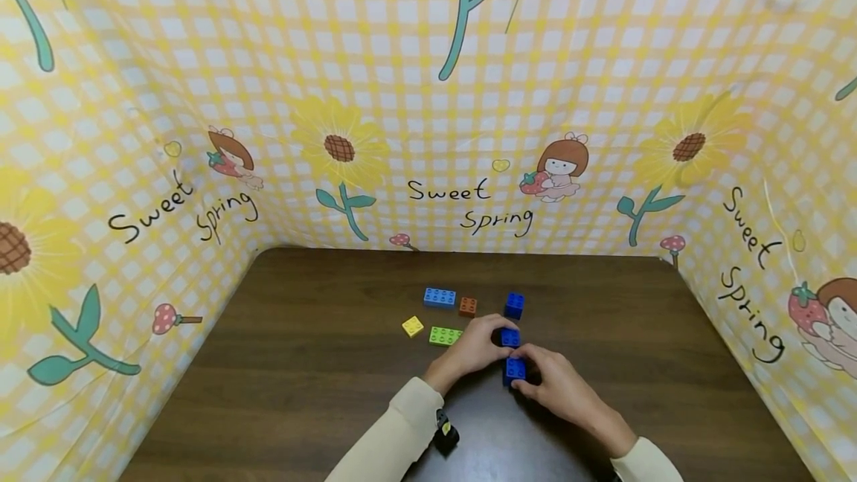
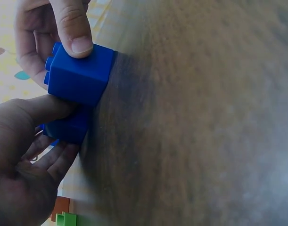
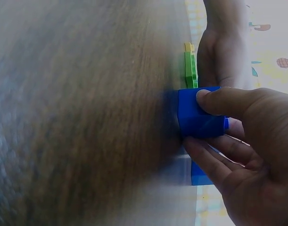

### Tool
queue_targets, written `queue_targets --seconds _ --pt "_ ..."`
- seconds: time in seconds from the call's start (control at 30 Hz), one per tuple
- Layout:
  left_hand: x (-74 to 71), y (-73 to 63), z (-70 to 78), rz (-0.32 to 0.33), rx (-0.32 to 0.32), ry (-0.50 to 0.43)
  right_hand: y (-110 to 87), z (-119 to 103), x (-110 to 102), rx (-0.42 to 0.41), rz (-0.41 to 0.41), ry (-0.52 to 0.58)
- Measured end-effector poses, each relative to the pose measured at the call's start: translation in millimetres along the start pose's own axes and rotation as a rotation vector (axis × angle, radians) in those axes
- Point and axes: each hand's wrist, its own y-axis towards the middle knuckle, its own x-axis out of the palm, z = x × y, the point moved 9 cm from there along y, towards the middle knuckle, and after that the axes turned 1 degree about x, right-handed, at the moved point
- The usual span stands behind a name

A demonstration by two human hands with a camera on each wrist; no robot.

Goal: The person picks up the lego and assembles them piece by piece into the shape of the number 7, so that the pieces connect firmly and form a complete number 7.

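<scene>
Three blue toy bricks stand in a line on the dark wooden table. My left hand [image 1: 478, 344] grips the middle blue brick [image 1: 510, 337] between thumb and fingers; its fingers partly cover it in the left wrist view. Closest to me is another blue brick [image 1: 515, 369], upright with studs on top, which my right hand [image 1: 559, 385] pinches. In the right wrist view the thumb presses one face of that near brick [image 3: 200, 117], with fingers on the opposite side. The far blue brick [image 1: 515, 305] stands just beyond both hands, untouched.
Left of the hands lie a light blue brick [image 1: 440, 297], a brown brick [image 1: 468, 306], a yellow brick [image 1: 412, 326] and a green brick [image 1: 445, 336], partly behind the left hand. Yellow checked cloth [image 1: 428, 132] walls the table [image 1: 301, 393] at the back and sides.
</scene>
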Motion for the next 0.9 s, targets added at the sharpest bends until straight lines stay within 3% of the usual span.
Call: queue_targets --seconds 0.37,0.57,0.9 --pt "-4.9 -8.9 -2.8 -0.012 -0.022 0.009 -0.1 -8 -10 -0.016 0.035 -0.011" --pt "-15.3 -18.1 -4.1 0.0 -0.041 -0.006 2.6 -7 -17 0.028 0.024 0.0" --pt "-35.1 -37.2 -7.0 0.047 -0.05 -0.046 7.0 -10 -25 0.014 0.064 0.011"
